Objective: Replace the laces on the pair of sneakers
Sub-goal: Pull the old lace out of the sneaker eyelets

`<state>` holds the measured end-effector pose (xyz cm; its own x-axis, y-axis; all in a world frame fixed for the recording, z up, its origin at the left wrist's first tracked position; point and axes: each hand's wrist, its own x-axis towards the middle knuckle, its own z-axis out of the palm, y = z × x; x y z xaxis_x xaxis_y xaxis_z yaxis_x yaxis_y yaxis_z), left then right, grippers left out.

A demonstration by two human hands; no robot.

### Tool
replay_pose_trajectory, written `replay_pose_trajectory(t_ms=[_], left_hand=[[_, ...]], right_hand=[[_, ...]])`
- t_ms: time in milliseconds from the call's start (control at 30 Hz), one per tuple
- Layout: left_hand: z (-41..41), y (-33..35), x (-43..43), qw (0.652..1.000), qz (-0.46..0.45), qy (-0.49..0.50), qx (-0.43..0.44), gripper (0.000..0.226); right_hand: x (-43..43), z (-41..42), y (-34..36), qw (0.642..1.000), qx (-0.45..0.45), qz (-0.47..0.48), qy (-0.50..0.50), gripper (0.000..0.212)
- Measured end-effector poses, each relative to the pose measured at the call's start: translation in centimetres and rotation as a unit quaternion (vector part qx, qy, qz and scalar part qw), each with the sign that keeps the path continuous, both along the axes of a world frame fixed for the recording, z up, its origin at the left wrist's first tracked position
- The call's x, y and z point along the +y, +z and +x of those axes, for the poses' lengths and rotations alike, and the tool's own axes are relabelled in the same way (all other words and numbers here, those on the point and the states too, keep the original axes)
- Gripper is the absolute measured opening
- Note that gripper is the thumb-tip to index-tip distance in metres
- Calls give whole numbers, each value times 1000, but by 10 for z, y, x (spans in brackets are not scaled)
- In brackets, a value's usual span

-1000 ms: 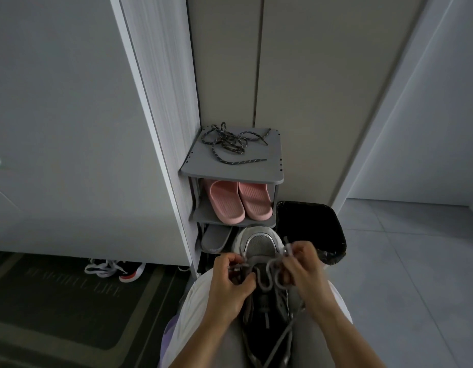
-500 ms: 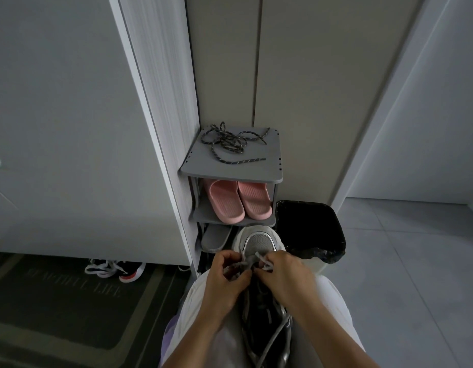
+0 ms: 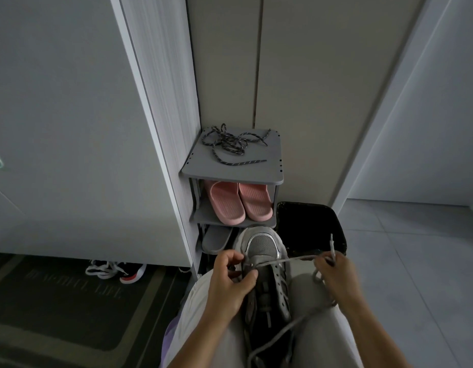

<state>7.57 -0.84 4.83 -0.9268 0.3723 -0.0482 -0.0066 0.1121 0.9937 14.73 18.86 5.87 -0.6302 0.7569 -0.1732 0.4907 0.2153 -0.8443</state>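
Pinching the grey lace (image 3: pixel 291 259) right where it is coming out of the front eyelets, the left hand (image 3: pixel 228 284) is closing thumb and forefinger in a tight grip. The right hand (image 3: pixel 336 274) is curling its fingers round the same lace out to the side. That grip is fully closed, the lace is stretching taut between the two hands, and its stiff tip is poking up above the fist. The slack is trailing down over the person's right thigh.

One sneaker (image 3: pixel 262 245) is lying on the person's lap between pale trouser legs. It is grey mesh with a shiny toe band and a thick pale sole. Its long axis is running straight away from the person, toe pointing at the shoe rack (image 3: pixel 256 173), opening facing up.

Just past the toe, the rack is standing in the corner, flat grey shelves on thin posts. A tangle of dark speckled cord laces (image 3: pixel 230 144) is sprawling on its top. I cannot tell whether it is one or two. Two ribbed pink slippers (image 3: pixel 227 203) are sitting on the shelf below, and one grey slipper (image 3: pixel 216 240) is lying lower down. One black-lined bin (image 3: pixel 309 224) is standing just beside the rack.
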Motion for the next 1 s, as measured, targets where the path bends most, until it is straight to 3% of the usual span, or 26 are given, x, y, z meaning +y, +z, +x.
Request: replay_pose_trajectory(t_ms=[100, 167, 267, 333, 400, 533, 600, 700, 867, 1000], left_hand=[[-3, -2, -2, 1000, 9, 18, 0, 19], [-7, -3, -4, 1000, -4, 29, -2, 10], [-11, 1, -2, 999, -19, 49, 0, 12], [-11, 5, 2, 998, -41, 43, 27, 14], [-11, 7, 3, 989, -100, 32, 105, 16], [-15, 10, 1, 922, -237, -15, 305, 2], [-16, 12, 1, 934, -237, -26, 267, 4], [-19, 15, 3, 969, -197, -25, 150, 12], [0, 9, 10, 979, -159, -28, 123, 30], [6, 4, 11, 987, -118, 12, 105, 46]], right_hand=[[-13, -7, -1, 997, 53, -54, 10, 21], [-23, -10, 7, 981, 135, -142, 14, 19], [-39, -13, 24, 902, 260, -340, 54, 25], [-47, -15, 31, 879, 268, -388, 74, 25], [-52, -17, 30, 899, 232, -359, 97, 16], [-53, -20, 20, 961, 141, -195, 140, 5], [-54, -22, 20, 971, 132, -130, 150, 6], [-60, -26, 19, 967, 141, -128, 167, 18], [-68, -27, 16, 975, 150, -91, 136, 15], [-70, -21, 10, 970, 165, -152, 95, 23]])
